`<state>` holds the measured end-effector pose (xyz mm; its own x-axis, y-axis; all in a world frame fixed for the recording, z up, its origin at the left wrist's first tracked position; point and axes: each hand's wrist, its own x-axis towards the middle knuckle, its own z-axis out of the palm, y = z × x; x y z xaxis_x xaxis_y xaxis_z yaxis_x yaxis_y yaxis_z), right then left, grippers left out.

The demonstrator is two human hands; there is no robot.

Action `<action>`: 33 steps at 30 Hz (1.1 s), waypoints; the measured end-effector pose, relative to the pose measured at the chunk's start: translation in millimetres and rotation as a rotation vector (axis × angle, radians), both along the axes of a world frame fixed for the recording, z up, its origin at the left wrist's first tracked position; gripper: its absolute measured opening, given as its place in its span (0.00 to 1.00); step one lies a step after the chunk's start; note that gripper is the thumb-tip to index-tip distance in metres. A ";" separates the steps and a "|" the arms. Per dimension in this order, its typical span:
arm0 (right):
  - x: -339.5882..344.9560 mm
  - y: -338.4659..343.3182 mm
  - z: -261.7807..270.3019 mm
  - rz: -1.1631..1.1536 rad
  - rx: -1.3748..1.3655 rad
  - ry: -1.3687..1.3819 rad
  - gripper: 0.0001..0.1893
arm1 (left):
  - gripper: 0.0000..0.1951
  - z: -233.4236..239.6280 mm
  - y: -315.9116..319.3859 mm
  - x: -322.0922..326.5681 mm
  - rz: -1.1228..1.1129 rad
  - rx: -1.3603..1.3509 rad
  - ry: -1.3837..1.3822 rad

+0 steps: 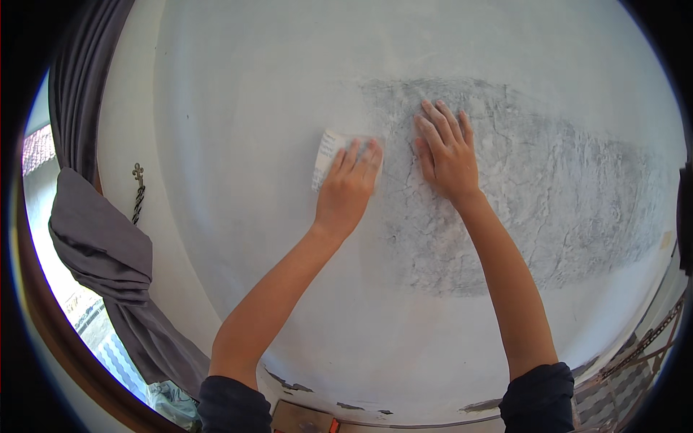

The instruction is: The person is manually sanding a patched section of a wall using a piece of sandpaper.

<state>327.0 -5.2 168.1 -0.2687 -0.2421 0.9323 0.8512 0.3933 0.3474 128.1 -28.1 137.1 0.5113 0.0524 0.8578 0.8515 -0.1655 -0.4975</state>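
My left hand (345,197) lies over a sheet of what looks like sandpaper (326,154), pressing it against the pale painted wall (254,146). Printed writing shows on the paper's back, left of my fingers, which look slightly blurred. To the right, my right hand (452,157) rests on a rough grey patch (530,200) of cracked, bare-looking plaster. Its fingers are spread and hold nothing; pale dust marks the fingertips. The paper sits just beside the left edge of the patch. Its abrasive face is hidden against the wall.
A grey curtain (100,238) is gathered at the left beside a bright window opening. Near it a metal hook (138,173) carries a twisted cord. Paint is peeling (289,383) along the wall's foot. A brown panel (303,418) stands below; a rusty metal frame (644,349) is at lower right.
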 end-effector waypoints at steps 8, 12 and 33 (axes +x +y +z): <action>-4.4 -1.4 0.1 -0.002 0.018 0.006 0.14 | 0.26 68.9 8.3 5.3 -0.085 0.023 -0.237; -2.6 1.2 0.6 -0.014 0.011 0.007 0.14 | 0.25 26.5 11.0 3.1 -0.048 0.059 -0.092; -0.5 -1.4 1.3 -0.019 0.020 -0.005 0.15 | 0.25 14.7 7.8 -9.1 -0.108 -0.025 -0.070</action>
